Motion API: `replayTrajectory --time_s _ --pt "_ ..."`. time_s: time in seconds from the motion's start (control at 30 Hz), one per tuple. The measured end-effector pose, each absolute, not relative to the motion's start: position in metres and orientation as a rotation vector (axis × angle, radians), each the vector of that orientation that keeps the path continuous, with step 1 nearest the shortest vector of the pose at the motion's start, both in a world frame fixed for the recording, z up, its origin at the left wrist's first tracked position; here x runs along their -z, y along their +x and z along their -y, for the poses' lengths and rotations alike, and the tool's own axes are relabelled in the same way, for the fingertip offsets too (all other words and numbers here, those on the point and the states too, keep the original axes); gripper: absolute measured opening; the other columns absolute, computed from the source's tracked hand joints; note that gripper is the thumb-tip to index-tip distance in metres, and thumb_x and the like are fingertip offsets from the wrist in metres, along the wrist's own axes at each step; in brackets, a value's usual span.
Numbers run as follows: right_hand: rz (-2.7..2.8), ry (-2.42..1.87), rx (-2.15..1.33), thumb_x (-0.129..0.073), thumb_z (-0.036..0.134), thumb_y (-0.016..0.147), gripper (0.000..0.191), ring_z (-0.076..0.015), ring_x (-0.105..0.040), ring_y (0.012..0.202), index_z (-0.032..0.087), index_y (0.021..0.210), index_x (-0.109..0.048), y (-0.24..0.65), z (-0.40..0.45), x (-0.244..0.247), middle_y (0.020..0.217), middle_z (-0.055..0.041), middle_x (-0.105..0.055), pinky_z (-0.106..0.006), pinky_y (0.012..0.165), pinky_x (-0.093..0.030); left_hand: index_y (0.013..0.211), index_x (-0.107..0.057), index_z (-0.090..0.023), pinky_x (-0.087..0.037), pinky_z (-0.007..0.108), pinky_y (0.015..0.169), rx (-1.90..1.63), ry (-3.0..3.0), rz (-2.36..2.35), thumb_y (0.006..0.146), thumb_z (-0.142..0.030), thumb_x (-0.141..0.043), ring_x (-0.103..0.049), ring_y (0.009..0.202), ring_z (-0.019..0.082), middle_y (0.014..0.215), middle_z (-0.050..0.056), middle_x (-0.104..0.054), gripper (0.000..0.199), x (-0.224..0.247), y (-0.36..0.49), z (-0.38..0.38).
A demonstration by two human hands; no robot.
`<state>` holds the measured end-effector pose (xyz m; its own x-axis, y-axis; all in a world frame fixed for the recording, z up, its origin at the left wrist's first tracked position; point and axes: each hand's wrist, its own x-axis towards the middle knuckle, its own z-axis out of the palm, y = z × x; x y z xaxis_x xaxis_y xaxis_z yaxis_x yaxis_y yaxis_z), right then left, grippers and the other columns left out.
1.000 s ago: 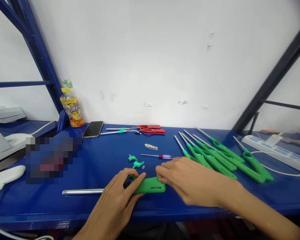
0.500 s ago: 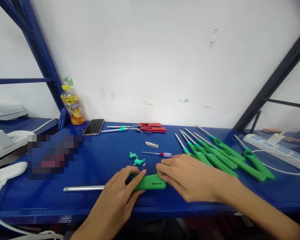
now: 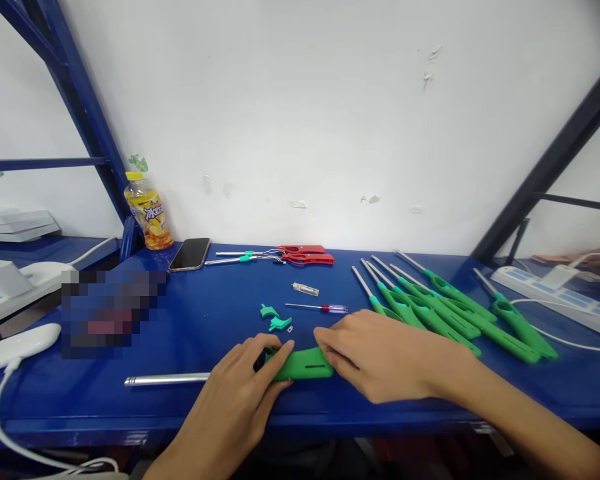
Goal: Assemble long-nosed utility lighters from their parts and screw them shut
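Observation:
A green long-necked lighter (image 3: 300, 365) lies flat near the table's front edge, its metal tube (image 3: 167, 379) pointing left. Wrapped over its middle is my left hand (image 3: 233, 393), thumb and fingers closed around the trigger area, which they partly cover. My right hand (image 3: 380, 357) is closed at the handle's right end, fingers bent and pressed together against it; the fingertips are partly hidden. Just beyond lie two small teal plastic pieces (image 3: 280, 323), a tiny metal bit (image 3: 290, 329), a screwdriver (image 3: 335, 309) with a clear purple handle, and a small transparent fuel tank (image 3: 305, 289).
Several green lighters (image 3: 437, 320) lie in a row on the right. Red lighter parts (image 3: 307, 259) with wires and tubes rest by the wall. At the left are a phone (image 3: 191, 255), a drink bottle (image 3: 150, 217) and a white corded device (image 3: 23, 347). A power strip (image 3: 555, 293) is far right.
Both hands keep nearly the same hold on the green lighter. The whole view has shifted slightly. A person's hand now shows at the far right edge.

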<state>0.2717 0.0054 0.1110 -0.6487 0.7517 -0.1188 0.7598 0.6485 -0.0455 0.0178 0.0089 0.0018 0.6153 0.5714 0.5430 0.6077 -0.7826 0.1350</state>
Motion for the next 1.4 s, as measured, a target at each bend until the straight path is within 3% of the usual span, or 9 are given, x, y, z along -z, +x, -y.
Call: replayTrajectory --time_s 0.63,1.23,1.4 --pt "-2.773 1.265 0.206 -0.037 0.029 0.112 0.028 -0.0213 -0.059 0.068 0.024 0.086 -0.049 0.277 -0.011 -0.105 0.073 -0.0006 -0.062 -0.034 0.063 -0.03 0.149 -0.052 -0.022 -0.063 0.047 0.089 0.907 -2.747 1.047 0.11 -0.021 -0.046 -0.069 0.107 0.028 0.128 0.012 -0.063 0.039 -0.003 0.018 -0.005" --pt "-2.824 1.337 0.136 -0.042 0.024 0.107 0.024 -0.0244 -0.062 0.083 0.023 0.084 -0.049 0.273 -0.009 -0.097 0.073 -0.0019 -0.059 -0.036 0.08 -0.041 0.149 -0.053 -0.026 -0.063 0.051 0.089 0.939 -2.782 1.105 0.107 -0.017 -0.052 -0.069 0.107 0.029 0.128 0.011 -0.063 0.043 -0.001 0.019 -0.005" --pt "-2.801 1.348 0.204 -0.041 0.028 0.109 0.026 -0.0239 -0.06 0.083 0.023 0.084 -0.047 0.276 -0.009 -0.093 0.075 -0.0016 -0.057 -0.035 0.077 -0.039 0.146 -0.054 -0.026 -0.063 0.051 0.089 0.926 -2.796 1.129 0.105 -0.016 -0.055 -0.069 0.107 0.03 0.127 0.011 -0.063 0.043 -0.003 0.019 -0.002"
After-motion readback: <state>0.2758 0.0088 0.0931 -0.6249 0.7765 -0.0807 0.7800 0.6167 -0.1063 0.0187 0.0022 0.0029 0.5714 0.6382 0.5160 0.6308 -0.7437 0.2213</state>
